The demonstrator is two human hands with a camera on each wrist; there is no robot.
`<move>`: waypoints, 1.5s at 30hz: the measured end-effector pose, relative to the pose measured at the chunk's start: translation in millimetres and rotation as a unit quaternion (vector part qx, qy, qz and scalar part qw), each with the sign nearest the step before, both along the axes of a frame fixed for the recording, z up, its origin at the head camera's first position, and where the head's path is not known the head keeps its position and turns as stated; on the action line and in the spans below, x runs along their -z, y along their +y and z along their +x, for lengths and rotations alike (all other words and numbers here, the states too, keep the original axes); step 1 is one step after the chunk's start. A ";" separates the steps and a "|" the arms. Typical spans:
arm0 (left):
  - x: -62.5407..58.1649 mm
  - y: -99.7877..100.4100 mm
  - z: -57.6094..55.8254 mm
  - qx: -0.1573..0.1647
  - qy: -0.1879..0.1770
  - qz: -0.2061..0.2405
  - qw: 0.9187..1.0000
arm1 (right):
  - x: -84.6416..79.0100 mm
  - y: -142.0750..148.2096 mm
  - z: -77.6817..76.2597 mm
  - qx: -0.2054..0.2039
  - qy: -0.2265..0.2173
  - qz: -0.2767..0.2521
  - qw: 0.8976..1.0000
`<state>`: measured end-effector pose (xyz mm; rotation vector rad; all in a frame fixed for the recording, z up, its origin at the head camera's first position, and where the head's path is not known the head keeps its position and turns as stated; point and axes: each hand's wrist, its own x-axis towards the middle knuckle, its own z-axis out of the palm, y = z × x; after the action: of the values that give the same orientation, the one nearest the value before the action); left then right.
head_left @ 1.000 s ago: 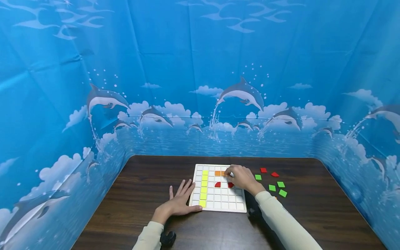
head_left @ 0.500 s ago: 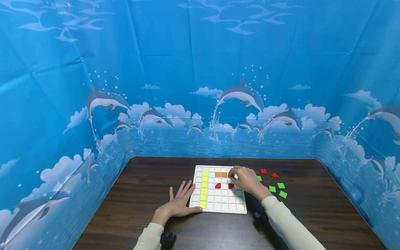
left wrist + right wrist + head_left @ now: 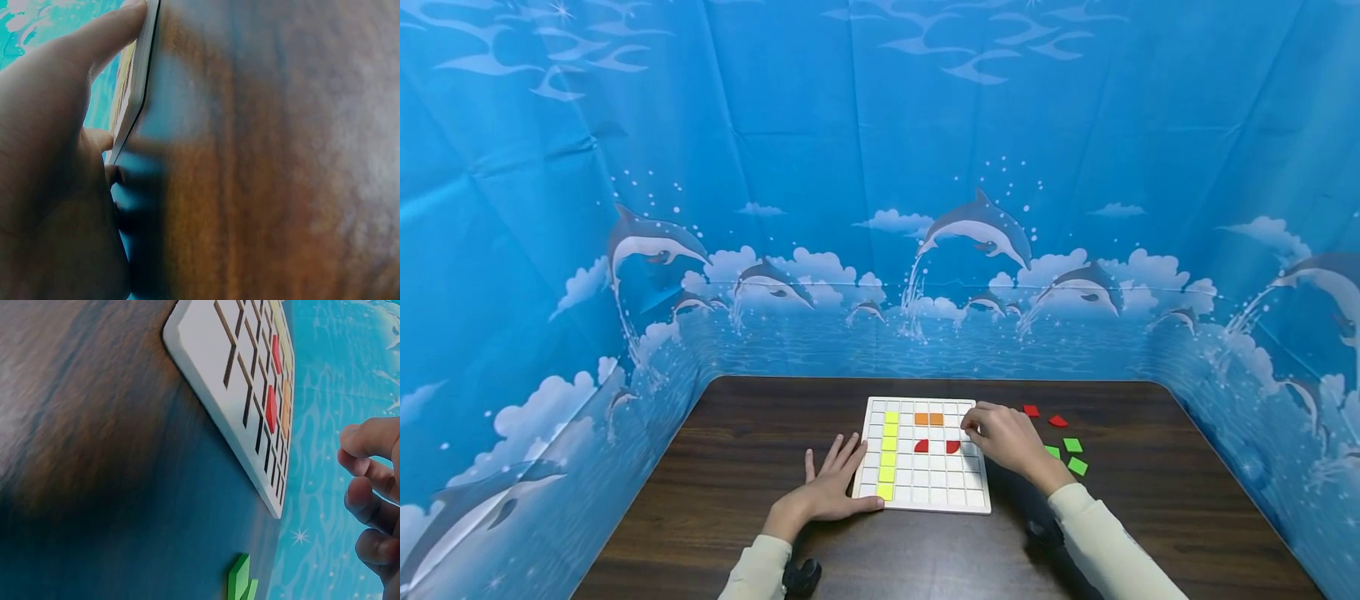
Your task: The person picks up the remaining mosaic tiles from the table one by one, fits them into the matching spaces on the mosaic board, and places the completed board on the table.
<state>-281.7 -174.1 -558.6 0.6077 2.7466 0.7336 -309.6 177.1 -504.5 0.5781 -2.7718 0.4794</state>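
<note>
A white gridded board (image 3: 954,480) lies flat on the dark table. Yellow squares (image 3: 888,459) fill a column at its left. Two orange squares (image 3: 928,419) sit side by side near the top, above two red quarter-round pieces (image 3: 922,447). My left hand (image 3: 829,493) rests at the board's left edge, fingers spread, thumb on the lower left corner; the left wrist view shows the thumb (image 3: 106,37) along the rim. Over the board's right edge hovers my right hand (image 3: 1011,439), fingers loosely bent; in the right wrist view nothing shows between the thumb and fingertips (image 3: 360,494).
Right of the board lie loose green squares (image 3: 1077,466), a red square (image 3: 1031,411) and a red quarter-round piece (image 3: 1057,421). My right forearm and sleeve (image 3: 1097,533) reach across the table (image 3: 1187,517). A blue dolphin-print curtain (image 3: 880,208) surrounds the table.
My right hand has drawn away to the right from the orange squares, which are now uncovered, and covers part of the green pieces. The left hand has stayed in place.
</note>
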 end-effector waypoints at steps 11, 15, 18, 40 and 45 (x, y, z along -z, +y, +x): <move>-6.2 1.0 3.9 -0.011 -0.004 -0.003 1.000 | 0.6 20.3 11.1 0.008 0.012 0.003 1.000; 1.7 0.5 0.6 -0.018 -0.007 -0.013 1.000 | 0.4 28.8 16.4 0.008 0.008 -0.001 1.000; 6.8 -0.4 -2.0 -0.016 -0.003 -0.015 1.000 | 0.3 36.0 20.1 0.008 0.007 -0.008 1.000; -6.9 4.1 1.3 -0.017 -0.017 -0.027 0.999 | 5.9 81.5 47.1 0.046 0.002 -0.005 0.999; -11.9 4.9 3.2 -0.014 -0.016 -0.034 0.999 | 9.4 92.5 52.0 0.051 -0.016 -0.004 0.999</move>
<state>-278.5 -169.2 -546.8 0.5394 2.7425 0.6461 -257.6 269.7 -513.9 0.4277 -2.8117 0.4802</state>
